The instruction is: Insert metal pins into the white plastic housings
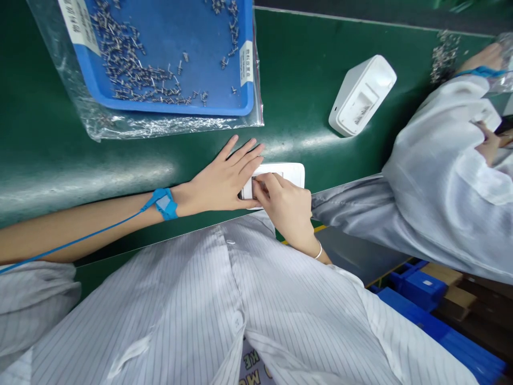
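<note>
A white plastic housing [294, 174] lies on the green table near its front edge, partly covered by both hands. My left hand [224, 179], with a blue wrist strap [165, 204], rests with fingers stretched out against the housing's left end. Over the recess of the housing, my right hand [282, 206] has its thumb and fingers pinched together. What is between those fingertips, if anything, is hidden. Beyond my hands, a blue tray [168, 37] holds many small metal parts that look like springs or screws.
Under the tray lies a clear plastic bag [96, 120]. A second white housing [363, 96] stands at the right on the green table [296, 64]. Farther right, a co-worker's sleeve [436, 128] reaches over the table, near a pile of small parts [444, 53]. Blue bins [425, 286] stand below.
</note>
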A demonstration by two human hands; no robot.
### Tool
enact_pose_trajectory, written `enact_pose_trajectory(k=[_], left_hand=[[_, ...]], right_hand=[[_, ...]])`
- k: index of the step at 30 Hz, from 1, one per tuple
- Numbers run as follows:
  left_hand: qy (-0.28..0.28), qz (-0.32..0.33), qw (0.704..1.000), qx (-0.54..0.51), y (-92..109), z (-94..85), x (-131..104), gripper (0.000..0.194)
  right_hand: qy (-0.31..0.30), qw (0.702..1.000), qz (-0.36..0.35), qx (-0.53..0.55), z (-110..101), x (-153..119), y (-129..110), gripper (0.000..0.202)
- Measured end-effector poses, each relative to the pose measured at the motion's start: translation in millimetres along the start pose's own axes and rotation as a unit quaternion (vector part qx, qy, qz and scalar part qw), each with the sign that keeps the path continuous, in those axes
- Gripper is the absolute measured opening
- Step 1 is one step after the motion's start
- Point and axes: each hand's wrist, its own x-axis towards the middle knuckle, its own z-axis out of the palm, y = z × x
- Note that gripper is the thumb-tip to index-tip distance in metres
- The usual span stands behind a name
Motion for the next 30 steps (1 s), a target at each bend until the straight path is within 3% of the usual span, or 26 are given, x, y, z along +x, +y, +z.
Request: enact_pose_trajectory(k=[3, 5, 7, 11, 13, 14, 15, 17, 20, 22, 24, 27, 30], left_hand=[[0.005, -0.012, 1.0, -0.001, 0, -1.5, 0, 0.086], [0.012, -0.021, 1.0, -0.007, 0, -2.8, 0, 0.079], [0.023, -0.027, 0.999, -0.021, -1, -3.7, 1, 0.067], [0.026, -0.034, 0.998, -0.043, 0, -2.7, 4, 0.051], [0.026, -0.044, 0.998, -0.038, 1, -0.5, 6, 0.05], [0.027, -0.05, 0.998, -0.034, 1, 0.7, 7, 0.051], [0.027, -0.055, 0.998, -0.033, 1, 1.9, 8, 0.05], [0.029, -0.057, 0.997, -0.038, 1, 3.5, 8, 0.05], [0.039, -0.057, 0.996, -0.054, 1, 3.9, 9, 0.049], [0.042, -0.06, 0.996, -0.059, 1, 3.5, 9, 0.049], [0.043, -0.061, 0.995, -0.065, 1, 3.4, 9, 0.049], [0.049, -0.058, 0.994, -0.075, 0, 5.9, 9, 0.048], [0.054, -0.055, 0.993, -0.086, -3, 10.5, 9, 0.049]], right_hand=[[-0.054, 0.999, -0.001, 0.003, -15, 1, 1, 0.021], [-0.052, 0.998, -0.004, 0.039, -31, -2, 7, 0.023], [0.011, 0.992, 0.007, 0.125, -48, -10, 15, 0.027], [0.163, 0.94, 0.002, 0.299, -60, -15, 25, 0.056], [0.193, 0.924, 0.01, 0.331, -56, 0, 18, 0.068], [0.214, 0.916, 0.049, 0.336, -53, 11, 11, 0.077], [0.211, 0.91, 0.088, 0.345, -50, 24, 3, 0.086], [0.162, 0.927, 0.127, 0.313, -47, 49, -13, 0.093], [0.097, 0.962, 0.141, 0.211, -47, 67, -27, 0.083], [0.092, 0.967, 0.133, 0.196, -45, 67, -26, 0.073], [0.13, 0.951, 0.136, 0.245, -39, 63, -20, 0.077], [0.216, 0.896, 0.14, 0.363, -22, 60, -6, 0.089], [0.248, 0.864, 0.114, 0.423, 3, 59, 9, 0.081]])
